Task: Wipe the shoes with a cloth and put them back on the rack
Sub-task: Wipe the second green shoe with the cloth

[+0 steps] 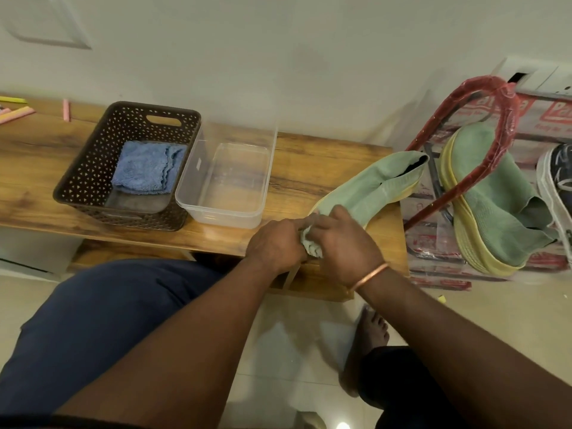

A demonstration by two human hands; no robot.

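I note left hand (275, 243) and right hand (345, 243), fingers curled round the cloth (311, 244), bunching it at the shoe (371, 187) toe, likely for wiping.

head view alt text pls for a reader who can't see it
The left hand and right hand grip a pale cloth at the toe of a green shoe lying on a wooden table. To its left stand a clear tub and a brown basket holding a blue cloth; the matching shoe sits on a red rack at right.

Home entryway: shoe rack (464, 156), wooden bench (309, 168).
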